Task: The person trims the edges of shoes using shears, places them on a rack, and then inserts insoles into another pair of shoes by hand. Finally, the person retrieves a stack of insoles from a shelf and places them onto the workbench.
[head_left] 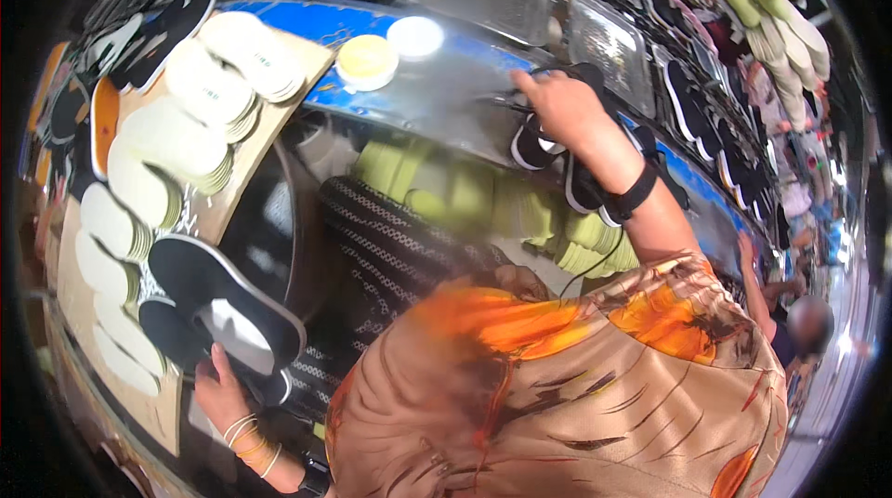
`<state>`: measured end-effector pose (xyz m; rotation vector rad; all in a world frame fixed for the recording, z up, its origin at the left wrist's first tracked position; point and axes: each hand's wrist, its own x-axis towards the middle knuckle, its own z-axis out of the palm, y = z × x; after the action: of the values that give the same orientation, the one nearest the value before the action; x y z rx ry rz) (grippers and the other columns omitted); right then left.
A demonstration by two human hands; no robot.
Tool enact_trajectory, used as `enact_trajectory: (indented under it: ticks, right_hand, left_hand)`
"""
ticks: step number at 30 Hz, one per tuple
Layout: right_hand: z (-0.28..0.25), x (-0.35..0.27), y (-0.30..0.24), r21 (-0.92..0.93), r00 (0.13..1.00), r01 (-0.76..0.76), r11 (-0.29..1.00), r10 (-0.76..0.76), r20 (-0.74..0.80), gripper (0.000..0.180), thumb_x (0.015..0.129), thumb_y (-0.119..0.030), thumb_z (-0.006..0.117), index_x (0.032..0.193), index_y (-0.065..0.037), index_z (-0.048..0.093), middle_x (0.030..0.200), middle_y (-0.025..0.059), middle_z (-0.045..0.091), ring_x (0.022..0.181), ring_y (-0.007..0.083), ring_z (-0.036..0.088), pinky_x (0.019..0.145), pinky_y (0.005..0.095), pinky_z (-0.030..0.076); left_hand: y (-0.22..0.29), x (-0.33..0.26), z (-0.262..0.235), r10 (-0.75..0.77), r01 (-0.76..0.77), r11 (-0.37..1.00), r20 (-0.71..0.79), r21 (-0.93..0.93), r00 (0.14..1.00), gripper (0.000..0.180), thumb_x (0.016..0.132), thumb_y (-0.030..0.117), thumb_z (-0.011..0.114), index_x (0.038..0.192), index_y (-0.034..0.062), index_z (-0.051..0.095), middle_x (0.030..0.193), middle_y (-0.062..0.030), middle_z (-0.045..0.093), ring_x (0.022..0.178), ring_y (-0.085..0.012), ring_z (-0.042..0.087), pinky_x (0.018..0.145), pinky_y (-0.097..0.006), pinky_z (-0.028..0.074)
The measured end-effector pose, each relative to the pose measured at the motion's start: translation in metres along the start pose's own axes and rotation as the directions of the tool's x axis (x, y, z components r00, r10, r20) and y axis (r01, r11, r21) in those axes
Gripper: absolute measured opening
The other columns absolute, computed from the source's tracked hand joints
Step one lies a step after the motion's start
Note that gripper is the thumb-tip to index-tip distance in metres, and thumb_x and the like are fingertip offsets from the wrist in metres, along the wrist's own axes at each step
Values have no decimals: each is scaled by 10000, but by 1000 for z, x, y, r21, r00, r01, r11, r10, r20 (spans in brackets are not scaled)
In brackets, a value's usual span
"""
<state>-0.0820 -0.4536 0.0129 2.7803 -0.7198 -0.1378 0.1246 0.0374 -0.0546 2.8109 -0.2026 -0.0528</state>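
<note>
At the lower left my left hand [221,396] closes on the edge of a black slip-on shoe [279,317] with a white sole rim and a pale inside. One finger lies over its opening; the others are mostly hidden. More black shoe upper [177,261] shows beside it, over the board's edge. Farther off, my right hand [565,108] is closed above the blue-edged metal counter, beside black shoes [531,147] with white soles. A thin dark piece shows under its fingers, too small to name.
Stacks of pale insoles [200,89] cover a wooden board [302,61] at left. A tub of yellowish paste [367,61] and a white lid [415,36] stand on the metal counter [446,80]. Pale green pieces [595,233] lie under it. Racks of shoes [692,108] and another person [790,317] are at right.
</note>
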Motion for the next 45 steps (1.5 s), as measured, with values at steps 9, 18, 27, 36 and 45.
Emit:
enact_trajectory:
  ticks: [9,18,27,36,45]
  right_hand:
    - [45,-51,25,341,980,19,940,-86,181,677,667,7,530,1294,-158,334,884,186,589,804,349,576,686,421,461]
    - [61,-61,10,423,974,15,906,-110,200,655,686,-24,517,1298,-167,332,867,181,588,774,349,589,665,415,475]
    - [-36,-29,33,299,797,-12,954,190,-573,528,699,-150,612,1192,-145,424,803,157,614,693,336,614,582,419,508]
    - [24,-25,135,264,645,-697,666,744,-175,346,741,-86,491,1062,28,429,889,310,579,865,442,569,776,476,451]
    - [42,-20,151,298,595,-736,608,791,-142,319,747,-99,507,1035,25,446,917,301,579,888,429,570,775,466,457]
  left_hand:
    - [11,31,30,-62,69,995,104,-66,993,655,807,462,553,927,-180,504,930,-340,553,899,-420,544,812,-412,407]
    - [-12,41,38,-103,107,992,51,-72,993,646,806,482,539,808,-163,506,828,-320,558,764,-393,538,735,-423,408]
    - [-31,44,46,-14,18,997,44,-81,999,617,828,456,506,819,-162,497,843,-332,542,795,-435,510,755,-445,390]
    - [-28,40,43,-4,12,992,59,-129,998,552,821,418,533,738,-126,492,748,-314,544,704,-407,520,679,-448,394]
    - [-29,35,49,49,-49,992,-5,-120,999,528,845,384,512,702,-122,468,670,-294,508,635,-412,467,646,-452,382]
